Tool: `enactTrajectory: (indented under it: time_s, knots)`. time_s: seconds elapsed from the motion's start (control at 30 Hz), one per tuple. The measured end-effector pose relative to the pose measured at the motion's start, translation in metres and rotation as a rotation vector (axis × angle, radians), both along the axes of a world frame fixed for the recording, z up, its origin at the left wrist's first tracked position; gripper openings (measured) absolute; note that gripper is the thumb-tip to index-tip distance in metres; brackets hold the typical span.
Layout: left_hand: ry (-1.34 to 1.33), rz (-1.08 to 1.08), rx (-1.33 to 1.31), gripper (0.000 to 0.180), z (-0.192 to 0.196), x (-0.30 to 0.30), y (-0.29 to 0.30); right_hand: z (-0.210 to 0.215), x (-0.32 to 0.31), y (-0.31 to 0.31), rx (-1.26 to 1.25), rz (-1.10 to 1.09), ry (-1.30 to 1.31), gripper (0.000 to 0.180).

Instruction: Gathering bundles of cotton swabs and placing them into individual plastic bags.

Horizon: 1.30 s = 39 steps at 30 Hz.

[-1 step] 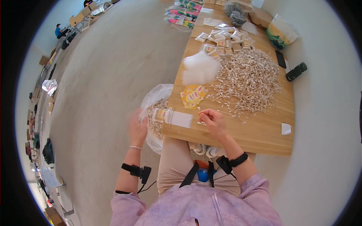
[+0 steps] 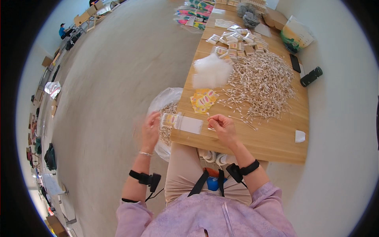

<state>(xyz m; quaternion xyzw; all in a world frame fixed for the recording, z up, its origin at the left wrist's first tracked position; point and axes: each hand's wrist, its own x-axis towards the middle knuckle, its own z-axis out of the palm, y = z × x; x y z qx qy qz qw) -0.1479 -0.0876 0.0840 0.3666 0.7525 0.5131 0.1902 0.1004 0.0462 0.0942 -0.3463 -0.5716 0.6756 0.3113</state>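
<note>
My right hand [image 2: 222, 128] is over the table's near edge, fingers closed in a pinch on cotton swabs; white tips [image 2: 208, 114] stick out to its left. My left hand [image 2: 150, 131], slightly blurred, hovers beyond the table's left edge with its fingers apart and loosely bent. Its fingertips are beside the outer end of a small clear packet of cotton swabs [image 2: 170, 120] with a yellow label. The packet overhangs the table edge, and its white flap [image 2: 191, 125] lies on the wood. Below it stands a clear plastic bag [image 2: 166, 96] of loose swabs.
A large heap of cotton swabs [image 2: 262, 85] covers the table's middle. Yellow label cards [image 2: 203, 101], clear empty bags [image 2: 212, 71] and filled packets [image 2: 237, 43] lie around it. Along the wall are a phone [image 2: 295, 63] and a black bottle [image 2: 311, 76]. A white scrap [image 2: 300, 136] lies near the right corner.
My left hand has come a little to the right, closer to the packet's outer end. My right hand has stayed in place with its pinch.
</note>
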Motion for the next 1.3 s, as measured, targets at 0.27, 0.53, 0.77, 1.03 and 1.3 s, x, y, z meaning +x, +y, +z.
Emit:
enactTrajectory:
  time_s: [0.27, 0.53, 0.77, 1.03, 1.3]
  knots:
    - [-0.576, -0.506, 0.153, 0.027, 0.045, 0.098, 0.058, 0.022, -0.008, -0.017, 0.107, 0.069, 0.065, 0.011]
    - [-0.81, -0.369, 0.192, 0.024, 0.022, 0.109, 0.061, 0.012, 0.005, -0.024, -0.028, 0.031, -0.005, 0.01]
    - [-0.96, -0.467, 0.17, 0.023, 0.015, 0.114, 0.058, 0.009, 0.011, -0.025, -0.145, 0.144, 0.117, 0.024]
    - [-1.003, -0.53, 0.196, 0.024, 0.026, 0.126, 0.061, 0.012, 0.021, -0.025, -0.219, 0.131, 0.166, 0.028]
    - [-1.033, -0.461, 0.235, 0.022, 0.018, 0.119, 0.067, 0.014, 0.02, -0.026, -0.185, 0.098, 0.168, 0.022]
